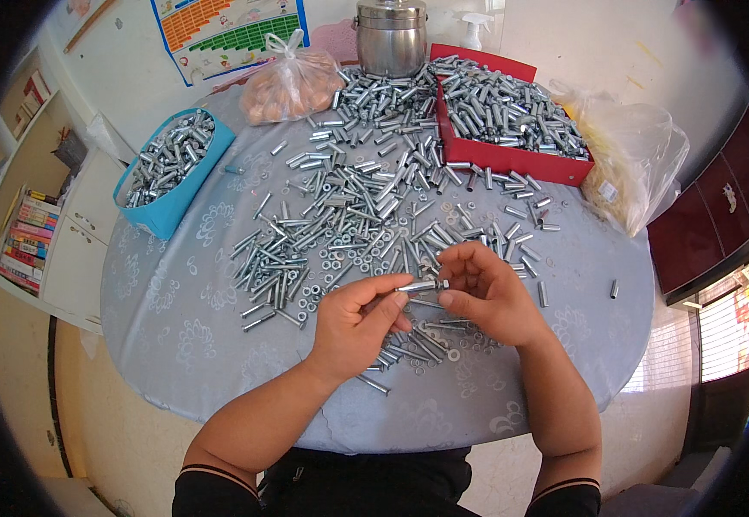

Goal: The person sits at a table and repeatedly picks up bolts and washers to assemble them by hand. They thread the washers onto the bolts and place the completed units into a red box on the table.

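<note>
An expansion anchor bolt (419, 286), a silvery sleeve on a bolt with a small nut-like end, lies level between my hands. My left hand (350, 326) pinches its left part between thumb and forefinger. Curled around its right end are the thumb and fingers of my right hand (497, 297), at the small hexagonal piece; the exact contact is partly hidden. Beneath and beyond my hands spread loose bolts (280, 276), nuts (312, 293) and washers (453, 354). Short metal sleeves (543, 293) are scattered to the right.
A blue box (168, 220) of finished-looking anchors stands left. At the back right is a red box (512, 164) heaped with sleeves. A tied bag of round brown items (293, 86), a steel pot (391, 43) and a clear plastic bag (633, 164) line the table's far side.
</note>
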Tool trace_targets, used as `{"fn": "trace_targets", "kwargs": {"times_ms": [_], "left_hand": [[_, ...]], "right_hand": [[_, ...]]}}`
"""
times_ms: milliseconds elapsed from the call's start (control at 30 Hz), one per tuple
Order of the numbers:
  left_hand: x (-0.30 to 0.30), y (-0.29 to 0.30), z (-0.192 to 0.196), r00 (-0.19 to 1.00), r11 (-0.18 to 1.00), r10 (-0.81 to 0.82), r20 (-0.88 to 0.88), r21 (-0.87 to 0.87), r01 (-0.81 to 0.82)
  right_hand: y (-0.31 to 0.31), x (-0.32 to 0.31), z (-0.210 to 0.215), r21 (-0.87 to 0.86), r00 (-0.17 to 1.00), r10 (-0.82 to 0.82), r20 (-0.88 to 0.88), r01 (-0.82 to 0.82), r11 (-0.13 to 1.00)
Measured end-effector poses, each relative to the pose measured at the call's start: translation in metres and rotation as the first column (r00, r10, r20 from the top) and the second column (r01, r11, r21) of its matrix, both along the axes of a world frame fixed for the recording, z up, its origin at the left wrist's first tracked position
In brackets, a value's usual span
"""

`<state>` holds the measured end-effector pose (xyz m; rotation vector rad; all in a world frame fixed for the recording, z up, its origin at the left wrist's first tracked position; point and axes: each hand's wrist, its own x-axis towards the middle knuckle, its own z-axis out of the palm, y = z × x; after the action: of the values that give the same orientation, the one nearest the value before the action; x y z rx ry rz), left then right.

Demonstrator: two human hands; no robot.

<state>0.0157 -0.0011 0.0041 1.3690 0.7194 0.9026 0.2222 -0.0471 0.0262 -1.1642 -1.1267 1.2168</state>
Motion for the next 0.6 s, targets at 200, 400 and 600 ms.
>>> {"fn": "trace_targets", "kwargs": {"times_ms": [200,400,600], "left_hand": [[0.0,-0.001,0.001,1.0,1.0,0.003,-0.007,0.014,-0.003],[0.0,-0.001,0.001,1.0,1.0,-0.005,0.014,0.018,0.005],[0.0,-0.002,0.001,1.0,1.0,-0.001,0.006,0.02,0.001]], "right_hand": [[0.0,0.021,-0.005,-0.118,0.974,0.161,0.157,-0.143,0.983],[-0.001,0.014,-0.007,0.003,0.983,0.104,0.149,-0.105,0.994],[0.0,0.008,-0.004,0.02,0.995,0.032,0.094,-0.034,0.999]]}}
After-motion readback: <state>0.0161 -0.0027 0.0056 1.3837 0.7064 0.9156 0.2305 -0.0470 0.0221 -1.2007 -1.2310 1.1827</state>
